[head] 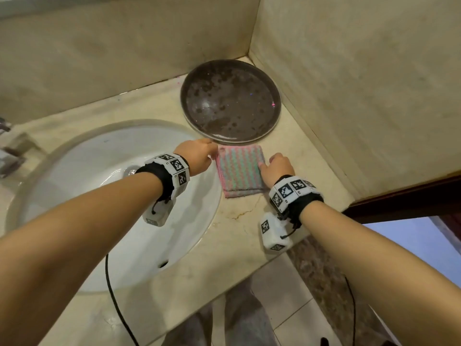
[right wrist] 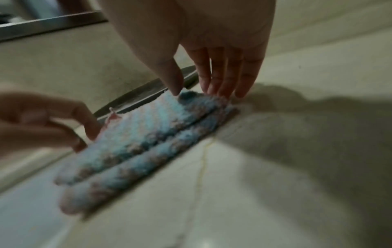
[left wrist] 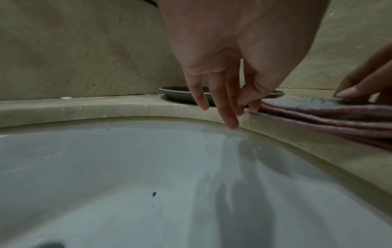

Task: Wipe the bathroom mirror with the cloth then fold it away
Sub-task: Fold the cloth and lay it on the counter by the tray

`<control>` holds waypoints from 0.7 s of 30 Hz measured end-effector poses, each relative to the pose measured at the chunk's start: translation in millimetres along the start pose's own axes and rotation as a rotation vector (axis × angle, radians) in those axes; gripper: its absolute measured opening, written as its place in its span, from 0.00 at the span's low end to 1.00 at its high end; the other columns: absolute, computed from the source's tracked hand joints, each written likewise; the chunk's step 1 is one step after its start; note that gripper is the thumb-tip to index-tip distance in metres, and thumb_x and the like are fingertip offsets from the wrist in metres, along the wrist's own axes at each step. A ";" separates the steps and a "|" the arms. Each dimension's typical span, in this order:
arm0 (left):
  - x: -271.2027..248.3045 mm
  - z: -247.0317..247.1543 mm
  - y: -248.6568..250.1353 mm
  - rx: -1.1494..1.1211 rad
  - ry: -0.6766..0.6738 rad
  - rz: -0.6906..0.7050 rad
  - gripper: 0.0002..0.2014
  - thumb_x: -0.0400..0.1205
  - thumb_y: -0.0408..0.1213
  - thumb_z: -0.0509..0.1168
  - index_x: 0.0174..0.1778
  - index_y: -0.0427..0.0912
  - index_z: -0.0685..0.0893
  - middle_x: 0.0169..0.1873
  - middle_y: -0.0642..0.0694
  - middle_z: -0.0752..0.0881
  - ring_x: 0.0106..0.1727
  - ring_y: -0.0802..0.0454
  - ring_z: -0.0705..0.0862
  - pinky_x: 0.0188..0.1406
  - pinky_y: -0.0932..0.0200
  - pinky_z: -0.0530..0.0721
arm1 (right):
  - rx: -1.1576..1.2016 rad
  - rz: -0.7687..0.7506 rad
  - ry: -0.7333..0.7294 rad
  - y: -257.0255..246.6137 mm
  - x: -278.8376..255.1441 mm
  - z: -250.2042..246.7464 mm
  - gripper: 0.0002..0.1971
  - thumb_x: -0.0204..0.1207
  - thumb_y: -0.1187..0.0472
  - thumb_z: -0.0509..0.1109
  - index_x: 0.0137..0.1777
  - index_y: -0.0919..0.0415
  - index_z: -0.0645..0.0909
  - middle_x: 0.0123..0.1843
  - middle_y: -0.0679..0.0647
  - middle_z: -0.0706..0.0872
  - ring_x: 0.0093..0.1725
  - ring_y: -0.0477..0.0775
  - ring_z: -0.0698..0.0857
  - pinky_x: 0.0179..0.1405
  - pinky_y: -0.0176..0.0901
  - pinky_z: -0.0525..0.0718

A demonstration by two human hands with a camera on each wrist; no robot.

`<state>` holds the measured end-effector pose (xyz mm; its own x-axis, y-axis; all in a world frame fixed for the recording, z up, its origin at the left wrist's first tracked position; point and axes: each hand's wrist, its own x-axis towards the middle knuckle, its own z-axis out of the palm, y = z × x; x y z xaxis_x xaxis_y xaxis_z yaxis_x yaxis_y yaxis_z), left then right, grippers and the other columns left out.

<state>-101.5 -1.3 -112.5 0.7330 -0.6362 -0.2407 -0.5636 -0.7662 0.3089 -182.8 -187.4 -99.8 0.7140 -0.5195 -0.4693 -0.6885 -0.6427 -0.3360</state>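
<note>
A striped pink and pale-blue cloth (head: 239,171) lies folded in layers on the beige counter (head: 249,226), between the sink and a dark plate. My left hand (head: 212,152) reaches over the basin, and its fingertips (left wrist: 253,106) touch the cloth's (left wrist: 328,114) far-left corner with fairly straight fingers. My right hand (head: 264,164) sits at the cloth's right edge. Its thumb (right wrist: 176,90) presses on top of the cloth (right wrist: 148,127) and its straight fingers (right wrist: 222,89) rest against the edge. The mirror's metal lower edge (right wrist: 53,25) shows above the backsplash.
A round dark plate (head: 229,101) stands just behind the cloth in the counter's corner. The white basin (head: 99,183) is to the left, with a tap (head: 10,146) at far left. Beige walls (head: 349,96) close the back and right. The counter's front edge (head: 274,255) is near my right wrist.
</note>
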 end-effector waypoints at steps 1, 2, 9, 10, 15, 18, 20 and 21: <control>-1.1 1.9 -0.3 -0.007 -0.006 0.001 0.16 0.79 0.28 0.58 0.59 0.43 0.83 0.62 0.45 0.82 0.58 0.41 0.82 0.49 0.55 0.77 | 0.069 0.046 -0.024 -1.7 1.8 1.1 0.19 0.82 0.55 0.64 0.65 0.68 0.72 0.58 0.62 0.79 0.54 0.64 0.80 0.45 0.47 0.77; -2.6 3.8 -0.9 -0.018 -0.011 0.003 0.16 0.79 0.28 0.57 0.60 0.44 0.83 0.61 0.44 0.82 0.58 0.41 0.81 0.49 0.56 0.77 | 0.130 0.078 -0.040 -3.7 3.5 1.2 0.15 0.81 0.57 0.67 0.59 0.68 0.74 0.49 0.61 0.80 0.45 0.61 0.79 0.38 0.44 0.76; -17.0 2.6 -11.9 -0.019 -0.007 -0.005 0.15 0.82 0.31 0.56 0.62 0.44 0.80 0.60 0.45 0.82 0.56 0.42 0.82 0.50 0.54 0.78 | 0.308 0.165 -0.276 -21.1 5.3 -10.6 0.17 0.75 0.57 0.71 0.58 0.71 0.83 0.51 0.65 0.87 0.54 0.63 0.86 0.51 0.48 0.83; -18.7 -1.5 -15.3 -0.021 -0.005 -0.003 0.15 0.82 0.31 0.56 0.62 0.44 0.80 0.60 0.44 0.82 0.55 0.42 0.82 0.51 0.53 0.79 | 0.314 0.145 -0.304 -25.5 3.7 -11.9 0.15 0.76 0.57 0.71 0.54 0.69 0.83 0.45 0.64 0.86 0.49 0.64 0.86 0.53 0.50 0.82; -24.1 -37.8 -37.2 -0.050 0.082 -0.041 0.15 0.82 0.31 0.56 0.62 0.43 0.81 0.60 0.43 0.82 0.56 0.42 0.82 0.51 0.53 0.77 | 0.431 0.041 -0.324 -54.6 -3.4 -23.3 0.21 0.76 0.63 0.69 0.67 0.72 0.76 0.32 0.54 0.75 0.30 0.52 0.76 0.33 0.42 0.77; -28.3 -58.3 -51.2 -0.087 0.131 -0.075 0.15 0.82 0.31 0.56 0.61 0.42 0.81 0.59 0.41 0.82 0.57 0.41 0.81 0.53 0.52 0.77 | 0.513 0.008 -0.351 -76.6 -10.2 -32.7 0.22 0.76 0.65 0.68 0.70 0.70 0.74 0.35 0.52 0.78 0.32 0.50 0.77 0.33 0.41 0.78; -31.1 -66.9 -58.7 -0.079 0.163 -0.092 0.14 0.82 0.31 0.56 0.61 0.42 0.82 0.58 0.40 0.82 0.57 0.40 0.81 0.51 0.53 0.77 | 0.542 -0.039 -0.338 -94.8 -10.9 -43.0 0.22 0.77 0.65 0.68 0.70 0.69 0.74 0.39 0.55 0.82 0.33 0.50 0.78 0.34 0.41 0.79; -32.9 -70.5 -62.0 -0.074 0.177 -0.103 0.14 0.82 0.31 0.56 0.60 0.42 0.82 0.58 0.41 0.83 0.56 0.40 0.81 0.50 0.53 0.76 | 0.538 -0.064 -0.330 -104.7 -10.8 -48.7 0.22 0.77 0.64 0.68 0.70 0.68 0.74 0.46 0.59 0.85 0.36 0.52 0.81 0.37 0.43 0.82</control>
<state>-63.8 73.5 -58.9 0.8443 -0.5243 -0.1109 -0.4577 -0.8132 0.3595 -112.2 -141.9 -19.7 0.7381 -0.2332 -0.6331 -0.6747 -0.2493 -0.6947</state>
